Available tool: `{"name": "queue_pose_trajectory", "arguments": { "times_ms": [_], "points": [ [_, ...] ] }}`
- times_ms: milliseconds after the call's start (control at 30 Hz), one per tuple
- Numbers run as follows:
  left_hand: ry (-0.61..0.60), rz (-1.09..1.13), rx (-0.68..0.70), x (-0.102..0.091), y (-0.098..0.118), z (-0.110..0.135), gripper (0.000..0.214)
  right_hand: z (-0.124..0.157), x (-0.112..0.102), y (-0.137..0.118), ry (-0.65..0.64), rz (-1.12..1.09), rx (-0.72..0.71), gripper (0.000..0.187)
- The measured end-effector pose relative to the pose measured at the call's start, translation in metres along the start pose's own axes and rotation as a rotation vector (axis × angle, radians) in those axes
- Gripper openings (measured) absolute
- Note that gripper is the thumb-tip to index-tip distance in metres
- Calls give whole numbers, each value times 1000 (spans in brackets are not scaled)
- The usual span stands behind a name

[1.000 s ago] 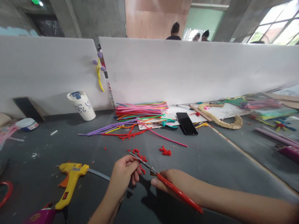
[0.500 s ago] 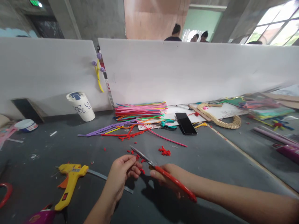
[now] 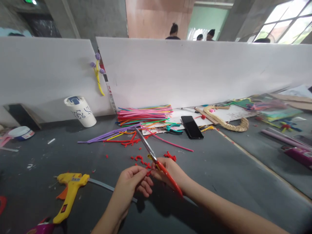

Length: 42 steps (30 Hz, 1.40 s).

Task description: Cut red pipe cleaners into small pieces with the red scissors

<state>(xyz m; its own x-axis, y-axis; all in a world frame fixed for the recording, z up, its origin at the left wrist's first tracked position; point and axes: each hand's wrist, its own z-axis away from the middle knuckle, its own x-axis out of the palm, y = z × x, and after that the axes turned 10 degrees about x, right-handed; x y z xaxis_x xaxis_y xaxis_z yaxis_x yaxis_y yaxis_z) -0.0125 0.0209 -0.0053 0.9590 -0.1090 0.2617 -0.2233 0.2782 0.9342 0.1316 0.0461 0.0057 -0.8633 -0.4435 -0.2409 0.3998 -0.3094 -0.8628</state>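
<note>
My right hand (image 3: 168, 170) is closed around the red-handled scissors (image 3: 168, 177), whose blades point up and away to the left. Pinched between the thumb and finger of my left hand (image 3: 135, 182) is a small red pipe cleaner piece (image 3: 149, 173). The fingertips of my right hand come close to that same piece; whether they touch it I cannot tell. Loose red snippets (image 3: 139, 158) lie on the table just beyond my hands. A small heap of red bits (image 3: 170, 156) sits behind my right hand.
Bundled pipe cleaners (image 3: 143, 115) lie by the white partition (image 3: 170, 71). Near them are a phone (image 3: 192, 127) and teal-handled pliers (image 3: 175, 128). A yellow glue gun (image 3: 70, 191) with a glue stick lies left of my hands. A white cup (image 3: 81, 112) stands farther back.
My right hand has moved in toward my left hand, and the scissors have swung more upright, their tips farther away. The view has shifted slightly.
</note>
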Motion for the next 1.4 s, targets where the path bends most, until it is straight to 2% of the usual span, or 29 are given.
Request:
{"name": "queue_pose_trajectory", "arguments": {
  "times_ms": [167, 400, 533, 667, 767, 933, 1033, 1100, 1267, 1333, 1400],
  "points": [
    [17, 20, -13, 0, 0, 0, 24, -1, -4, 3, -9, -52, -10, 9],
    [-29, -13, -45, 2, -3, 0, 19, -3, -1, 17, 63, 37, -206, 7],
    [-35, -66, -19, 2, -4, -1, 17, -2, -3, 26, 33, 77, -260, 7],
    [-10, -216, 51, 5, -7, -1, 14, -1, -13, 31, 148, 97, -271, 1],
    [-9, -455, 206, 8, -11, 4, 11, 4, -20, 30, 145, 41, -214, 6],
    [-36, -1014, 770, 9, -18, 16, 11, 20, -18, 27, -114, -176, -50, 11],
    [-52, -1117, 928, 10, -20, 20, 11, 24, -14, 29, -182, -230, -42, 4],
    [-30, -1103, 903, 12, -20, 20, 10, 25, -13, 31, -137, -233, -81, 2],
    [11, -912, 691, 17, -15, 20, 8, 27, -13, 29, -41, -189, -216, 4],
    [4, -872, 681, 17, -15, 20, 9, 27, -12, 29, -17, -160, -269, 2],
    [4, -897, 727, 16, -15, 20, 7, 27, -11, 29, 5, -132, -305, 2]
  ]
}}
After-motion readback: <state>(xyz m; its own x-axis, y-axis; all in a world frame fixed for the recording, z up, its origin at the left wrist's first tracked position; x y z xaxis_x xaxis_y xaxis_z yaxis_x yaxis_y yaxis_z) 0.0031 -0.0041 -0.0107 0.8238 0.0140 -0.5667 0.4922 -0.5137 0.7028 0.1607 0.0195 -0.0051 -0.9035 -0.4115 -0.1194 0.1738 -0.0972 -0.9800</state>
